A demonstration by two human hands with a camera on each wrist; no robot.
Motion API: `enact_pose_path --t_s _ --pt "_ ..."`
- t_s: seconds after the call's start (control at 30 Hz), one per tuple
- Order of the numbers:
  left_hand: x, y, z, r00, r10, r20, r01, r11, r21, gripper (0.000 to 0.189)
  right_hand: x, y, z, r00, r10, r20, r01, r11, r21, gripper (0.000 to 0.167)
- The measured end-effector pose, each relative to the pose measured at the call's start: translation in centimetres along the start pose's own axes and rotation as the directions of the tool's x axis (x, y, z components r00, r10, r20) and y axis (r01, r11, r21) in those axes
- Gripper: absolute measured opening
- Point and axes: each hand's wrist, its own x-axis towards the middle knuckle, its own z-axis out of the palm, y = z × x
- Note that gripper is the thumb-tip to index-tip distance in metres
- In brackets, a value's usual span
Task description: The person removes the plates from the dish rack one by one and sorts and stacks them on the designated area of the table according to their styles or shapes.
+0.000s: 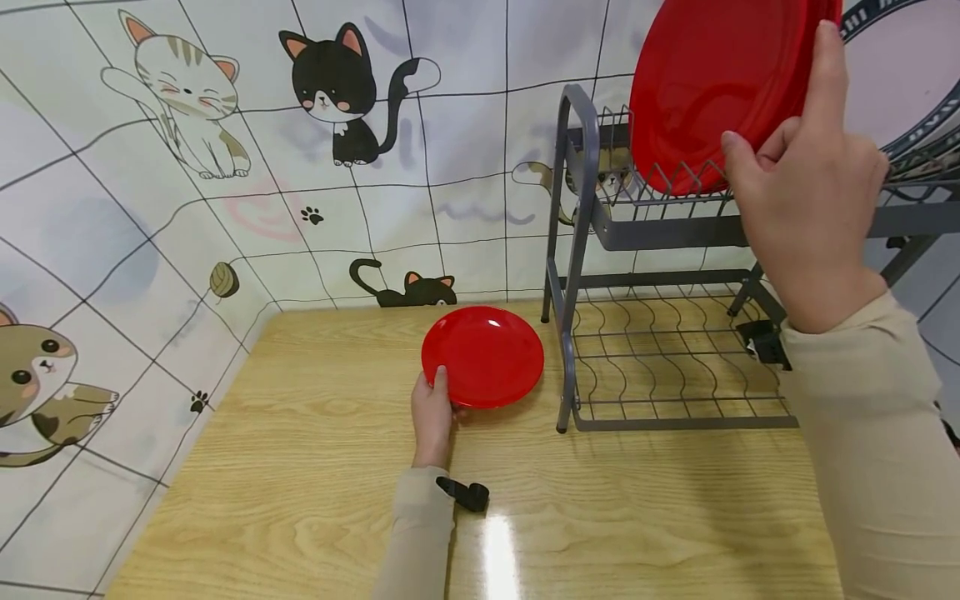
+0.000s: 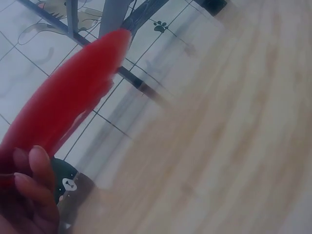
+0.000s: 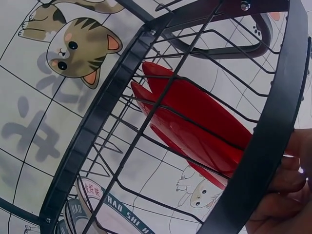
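My left hand [image 1: 432, 421] grips a small round red plate [image 1: 483, 357] at its near left rim, thumb on top and fingers beneath. The left wrist view catches this red plate [image 2: 63, 92] tilted, its underside showing, with curled fingers [image 2: 36, 175] at its edge. Up at the dish rack, my right hand [image 1: 817, 175] holds a larger red plate [image 1: 720, 92] by its right side, forefinger along the rim and thumb by its face. From below, the right wrist view shows red plates [image 3: 190, 117] upright between the upper tier's wires; the right hand [image 3: 282, 190] is partly cut off there.
The two-tier grey dish rack [image 1: 588, 208] stands on the wooden table [image 1: 300, 467], right of the small plate. White plates with dark patterned rims [image 1: 900, 75] stand in its upper tier at the right. Behind is a tiled wall with cartoon cats [image 1: 333, 92].
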Motion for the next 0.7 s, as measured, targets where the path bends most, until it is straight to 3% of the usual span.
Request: enact_pose_path --t_s 0.37,0.7 --pt "0.08 -0.20 0.19 0.999 0.007 0.046 -0.012 0.995 0.103 0.024 -0.05 0.03 0.19 0.998 -0.056 -0.019 0.055 0.998 -0.041 0.054" --pt "0.31 -0.40 0.37 0.997 0.017 0.077 -0.030 0.984 0.174 0.021 0.33 -0.35 0.24 1.000 0.022 0.019 -0.020 0.996 -0.088 0.059"
